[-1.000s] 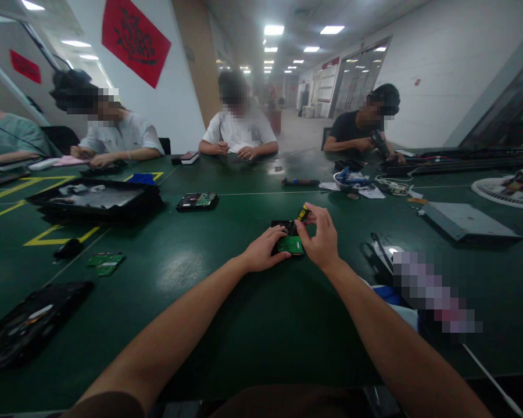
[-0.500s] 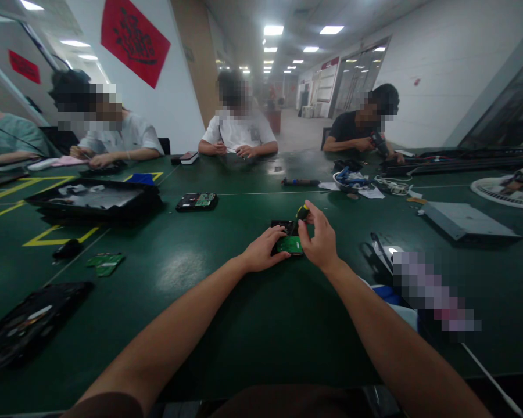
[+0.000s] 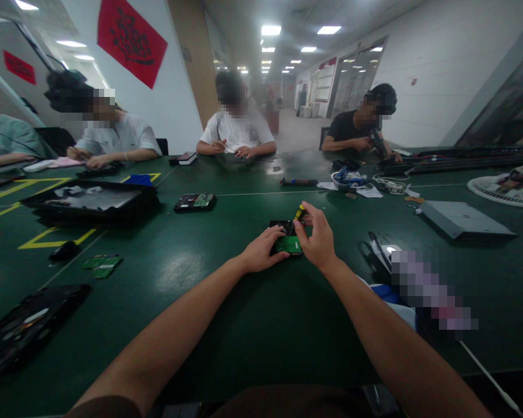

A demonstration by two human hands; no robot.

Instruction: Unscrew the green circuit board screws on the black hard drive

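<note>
My left hand (image 3: 265,251) is closed on the left side of a small device with a green circuit board (image 3: 290,246), its fingers over the upper edge and its thumb along the lower one. Behind the board, a black housing part (image 3: 280,224) of the device shows. Between the thumb and fingers of my right hand (image 3: 318,239) is a screwdriver (image 3: 300,212) with a yellow and black handle. It stands tilted over the device, shaft pointing down towards the board's upper edge. Fingers hide where its tip meets the device.
An open black device (image 3: 195,202), loose green boards (image 3: 103,266) and a black casing (image 3: 35,322) lie to the left. A black tray (image 3: 91,197) stands farther back. On the right are a grey metal box (image 3: 466,219) and a blurred-out item. Several people work across the table.
The screwdriver handle has turned a little in my right fingers, showing more yellow. My left hand keeps its place on the device. The whole view has shifted slightly.
</note>
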